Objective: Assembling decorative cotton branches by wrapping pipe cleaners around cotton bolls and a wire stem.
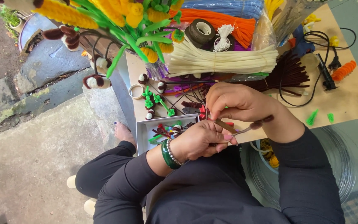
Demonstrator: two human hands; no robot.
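Between my hands, left hand (199, 141) and right hand (239, 103) pinched a brown pipe cleaner (225, 125) above the cluttered wooden table (353, 99), outdoors.

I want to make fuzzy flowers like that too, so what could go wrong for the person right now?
1. The left hand and right hand pinch a thin brown stem with a wire sticking out; it might poke a finger.
2. The small white box of bits sits at the table's edge, by the left wrist; a bump could tip it.
3. The black cord loops over the table near the dark brown stems and may snag them.
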